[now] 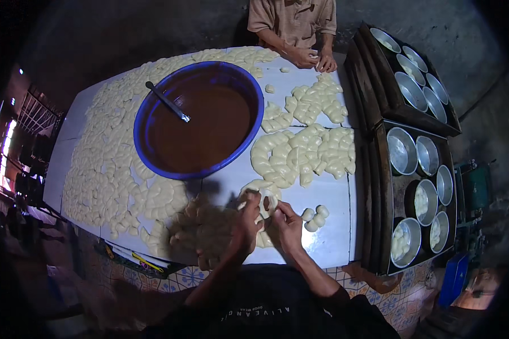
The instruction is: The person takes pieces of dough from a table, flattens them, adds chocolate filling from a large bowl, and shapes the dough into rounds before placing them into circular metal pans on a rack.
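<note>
Near the front of the white table, my left hand (245,225) and my right hand (289,227) are close together, fingers curled around a piece of pale dough (272,201). A dark brown patch shows in the middle of that dough. Just right of my right hand sits a small cluster of round dough balls (315,218). Flattened, overlapping dough pieces (300,152) lie beyond my hands, and more dough (167,198) spreads to the left, partly in shadow. A large blue basin (257,121) of brown filling (209,135) stands past my left hand, with a dark-handled utensil (167,100) resting in it.
Along the right side, dark trays (383,186) hold several round metal tins (401,150); some contain dough pieces (421,201). Across the table a person in a brown shirt (294,22) works with both hands (314,59) over dough. Patterned floor tiles (189,277) show below the table's front edge.
</note>
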